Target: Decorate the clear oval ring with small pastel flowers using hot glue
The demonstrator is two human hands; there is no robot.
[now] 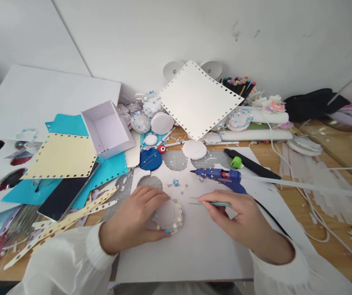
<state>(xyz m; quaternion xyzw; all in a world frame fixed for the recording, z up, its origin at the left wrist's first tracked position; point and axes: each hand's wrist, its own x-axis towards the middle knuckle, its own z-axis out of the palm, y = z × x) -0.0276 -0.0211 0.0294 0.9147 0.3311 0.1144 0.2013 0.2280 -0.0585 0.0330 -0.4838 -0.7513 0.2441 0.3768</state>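
My left hand (139,217) curls its fingers and thumb around the left side of a round white disc (169,216), whose rim carries small blue, yellow and white star-shaped pieces. To the right, my right hand (231,211) pinches a pair of pale green tweezers (215,203), their tips pointing left toward the disc but apart from it. Just above lies a small cluster of blue and lilac bits (176,183) on the white board (188,254). Beyond the tweezers rests a dark blue hot glue gun (219,175), nozzle to the left.
A black phone (68,192), coloured punched sheets (61,155) and a lilac open box (108,129) crowd the left. A white punched square sheet (200,100) leans at the back among decorated discs (141,121). A white cord (289,164) and translucent strips (341,196) cover the right.
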